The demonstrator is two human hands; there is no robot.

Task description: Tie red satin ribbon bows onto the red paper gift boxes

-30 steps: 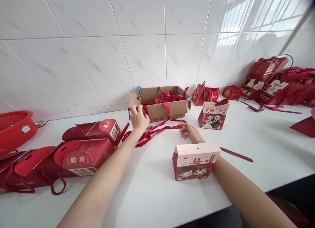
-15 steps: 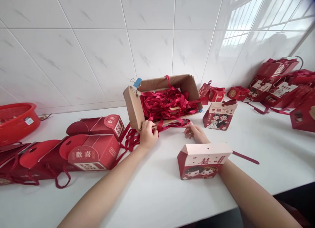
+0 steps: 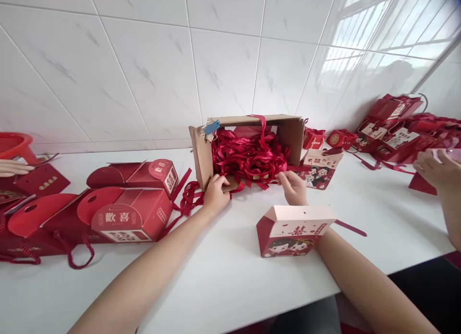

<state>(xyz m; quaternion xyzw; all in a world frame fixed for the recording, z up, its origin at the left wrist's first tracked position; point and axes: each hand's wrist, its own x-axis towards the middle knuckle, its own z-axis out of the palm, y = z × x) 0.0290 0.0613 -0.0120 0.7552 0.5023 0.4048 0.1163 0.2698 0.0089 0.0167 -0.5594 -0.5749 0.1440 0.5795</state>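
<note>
A cardboard box [image 3: 200, 154] full of tangled red ribbons [image 3: 248, 154] is tipped with its opening towards me. My left hand [image 3: 216, 195] is closed on its front left edge. At the front right of the opening, my right hand [image 3: 294, 187] has its fingers pinched together on red ribbon; exactly what lies between the fingertips is partly hidden. A pink and red gift box [image 3: 297, 232] with cartoon figures stands before my right forearm. Just beyond my right hand is a similar gift box [image 3: 319, 168], partly hidden by the cardboard box.
Folded red gift boxes [image 3: 129, 214] with cord handles line the left, by a red plastic basket [image 3: 16, 146]. More boxes [image 3: 392, 132] are piled at the right. Other people's hands show at the left edge [image 3: 14, 167] and right edge [image 3: 434, 168]. A tiled wall [image 3: 223, 69] rises behind.
The cardboard box has tipped further towards me, and ribbon hanging over its front has gone back inside. My right hand has risen slightly to the right. Other people's hands have come into view at both sides.
</note>
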